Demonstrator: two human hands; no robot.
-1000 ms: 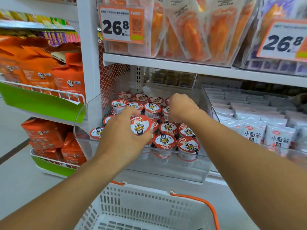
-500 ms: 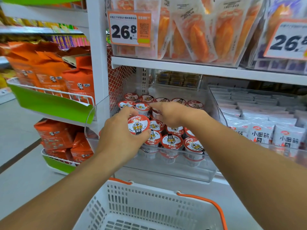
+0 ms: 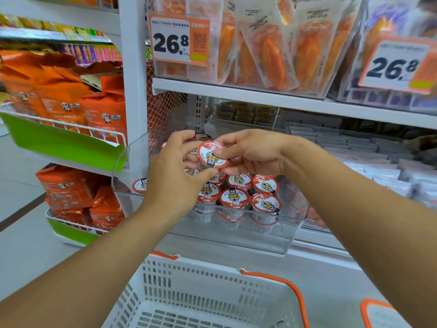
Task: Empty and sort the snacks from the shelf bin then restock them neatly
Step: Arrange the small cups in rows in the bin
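Currently both the left hand [image 3: 173, 176] and right hand [image 3: 254, 153] pinch one red-lidded snack cup [image 3: 212, 154] with curled fingers, raised above the remaining cups [image 3: 234, 197] along the clear shelf bin's [image 3: 260, 235] front edge.

Orange panda bags [image 3: 71, 100] fill green-lipped racks left; a 26.8 price tag [image 3: 179, 40] hangs above.
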